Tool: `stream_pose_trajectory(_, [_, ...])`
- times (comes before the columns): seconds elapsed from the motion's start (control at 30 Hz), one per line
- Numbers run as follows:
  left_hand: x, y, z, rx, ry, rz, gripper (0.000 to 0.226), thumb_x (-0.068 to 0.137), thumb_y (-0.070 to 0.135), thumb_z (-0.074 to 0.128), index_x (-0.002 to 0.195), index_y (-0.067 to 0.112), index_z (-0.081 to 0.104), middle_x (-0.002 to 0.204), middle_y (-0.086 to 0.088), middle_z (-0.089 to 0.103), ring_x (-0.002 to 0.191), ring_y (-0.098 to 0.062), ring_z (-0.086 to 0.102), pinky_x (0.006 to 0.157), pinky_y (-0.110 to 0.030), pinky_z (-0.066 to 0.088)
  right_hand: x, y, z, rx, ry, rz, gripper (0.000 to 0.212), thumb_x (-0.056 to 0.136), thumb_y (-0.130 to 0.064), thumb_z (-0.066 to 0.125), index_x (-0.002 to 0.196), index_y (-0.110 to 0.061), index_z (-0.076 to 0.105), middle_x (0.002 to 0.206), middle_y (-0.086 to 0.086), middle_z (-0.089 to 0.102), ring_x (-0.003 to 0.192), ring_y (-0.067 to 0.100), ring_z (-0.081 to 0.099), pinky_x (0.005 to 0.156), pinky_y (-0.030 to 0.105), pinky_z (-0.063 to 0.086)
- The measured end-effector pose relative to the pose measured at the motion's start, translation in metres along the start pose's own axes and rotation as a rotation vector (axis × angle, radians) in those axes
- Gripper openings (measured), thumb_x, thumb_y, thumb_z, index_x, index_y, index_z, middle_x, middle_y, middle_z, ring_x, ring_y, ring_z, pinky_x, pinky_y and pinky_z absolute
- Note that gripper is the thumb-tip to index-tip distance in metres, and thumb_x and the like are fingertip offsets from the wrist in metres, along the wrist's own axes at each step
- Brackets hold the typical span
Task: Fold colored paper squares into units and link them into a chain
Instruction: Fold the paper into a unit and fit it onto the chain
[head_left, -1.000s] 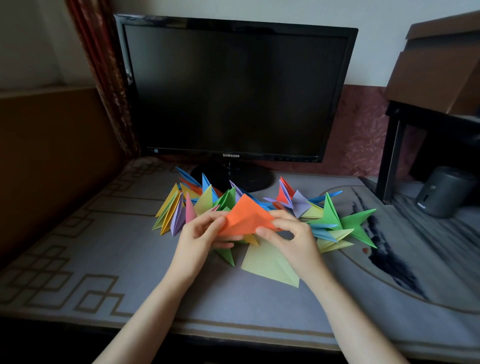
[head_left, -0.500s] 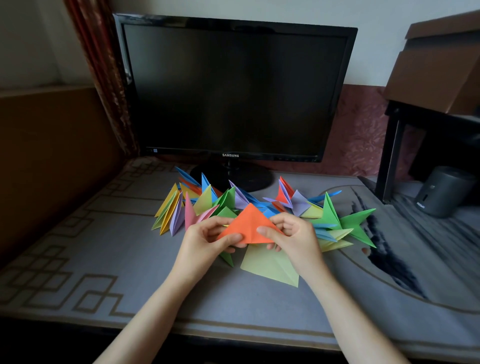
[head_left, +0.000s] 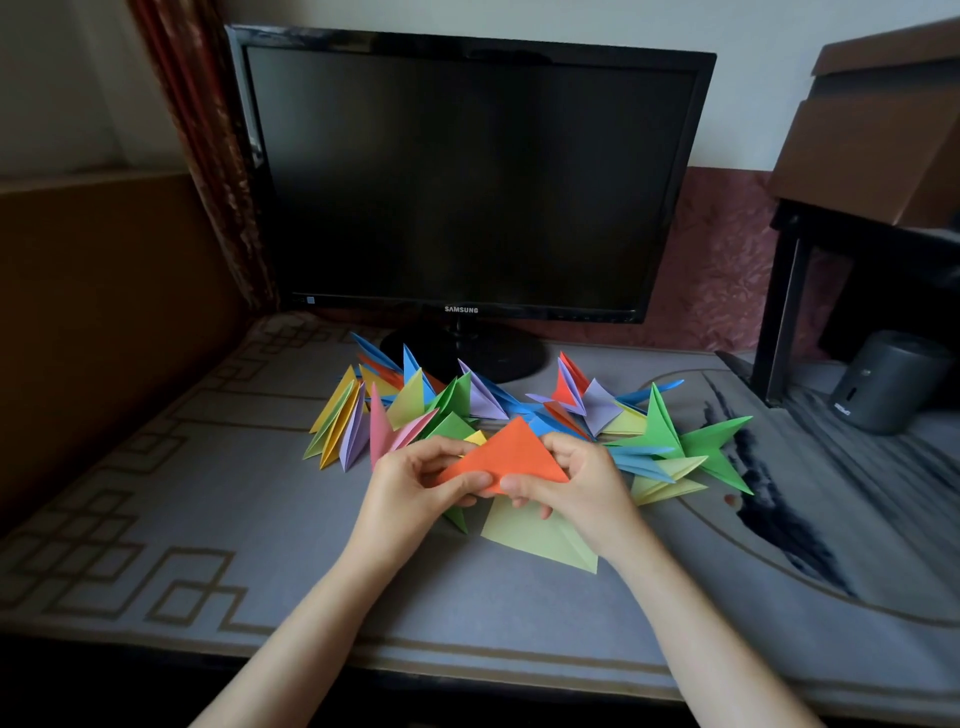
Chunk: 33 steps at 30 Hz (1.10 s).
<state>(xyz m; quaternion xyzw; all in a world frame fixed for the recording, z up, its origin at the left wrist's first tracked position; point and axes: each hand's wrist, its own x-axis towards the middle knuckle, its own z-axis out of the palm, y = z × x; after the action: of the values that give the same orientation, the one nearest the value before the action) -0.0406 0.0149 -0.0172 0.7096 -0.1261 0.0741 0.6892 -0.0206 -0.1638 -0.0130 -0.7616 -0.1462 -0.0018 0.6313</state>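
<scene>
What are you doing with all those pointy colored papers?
A person is folding paper. The left hand and the right hand each pinch an orange triangle, holding it just above the table. Behind it lies a row of folded pieces in many colors. A pale green folded piece lies on the table below the hands. The orange one has not joined the row yet.

Dark, switched-off monitor (head_left: 467, 176) marked SAMSUNG, upright at the rear of the desk (head_left: 156, 519) on a round black base (head_left: 462, 358); desk surface grey with gold line patterning; red patterned curtain (head_left: 208, 156) behind the monitor's left edge; brown cardboard box (head_left: 878, 135) atop a black frame (head_left: 784, 312) at right; grey cylindrical device (head_left: 891, 382) beneath the frame.
</scene>
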Motion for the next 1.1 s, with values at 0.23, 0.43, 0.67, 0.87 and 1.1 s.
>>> stream_pose_trajectory(0.23, [0.0016, -0.0003, -0.0024, -0.023, 0.041, 0.006, 0.022, 0.066, 0.016, 0.074, 0.087, 0.010, 0.070, 0.082, -0.006, 0.074, 0.072, -0.019, 0.071, 0.066, -0.023, 0.058, -0.0006, 0.0015, -0.0012, 0.015, -0.055, -0.037, 0.016, 0.075, -0.001, 0.074, 0.087, -0.004, 0.064, 0.067, 0.004, 0.069, 0.064, 0.016, 0.064, 0.057, 0.026, 0.049])
stream_pose_trajectory(0.43, [0.0025, -0.0011, -0.0039, -0.051, 0.093, 0.019, 0.020, 0.067, 0.014, 0.073, 0.086, 0.011, 0.069, 0.077, -0.004, 0.074, 0.071, -0.018, 0.071, 0.065, -0.024, 0.058, 0.0010, 0.0030, -0.0053, 0.087, -0.115, -0.033, 0.014, 0.081, 0.007, 0.064, 0.094, 0.002, 0.061, 0.075, 0.008, 0.073, 0.072, 0.024, 0.071, 0.071, 0.028, 0.056])
stream_pose_trajectory(0.67, [0.0046, -0.0011, -0.0061, -0.071, 0.166, 0.029, 0.018, 0.070, 0.012, 0.072, 0.088, 0.014, 0.069, 0.076, 0.001, 0.073, 0.070, -0.015, 0.071, 0.063, -0.022, 0.057, -0.0025, -0.0019, -0.0060, 0.198, -0.232, -0.003, 0.030, 0.086, 0.008, 0.057, 0.116, 0.009, 0.052, 0.097, 0.014, 0.071, 0.092, 0.029, 0.070, 0.077, 0.027, 0.055])
stream_pose_trajectory(0.87, [0.0030, 0.0006, -0.0057, -0.101, 0.146, 0.046, 0.022, 0.093, 0.000, 0.051, 0.091, 0.015, 0.068, 0.089, 0.004, 0.071, 0.072, -0.013, 0.069, 0.060, -0.020, 0.056, -0.0040, -0.0040, -0.0052, 0.201, -0.254, 0.002, 0.028, 0.089, 0.007, 0.053, 0.117, 0.006, 0.053, 0.100, 0.014, 0.070, 0.096, 0.029, 0.069, 0.080, 0.029, 0.055])
stream_pose_trajectory(1.1, [-0.0012, 0.0014, -0.0020, -0.019, 0.066, 0.036, 0.020, 0.081, 0.010, 0.067, 0.099, 0.017, 0.068, 0.093, -0.001, 0.070, 0.078, -0.016, 0.069, 0.064, -0.024, 0.057, -0.0036, -0.0063, -0.0037, 0.144, -0.128, 0.061, 0.010, 0.085, 0.000, 0.063, 0.095, 0.000, 0.062, 0.075, 0.007, 0.073, 0.068, 0.024, 0.071, 0.063, 0.031, 0.056])
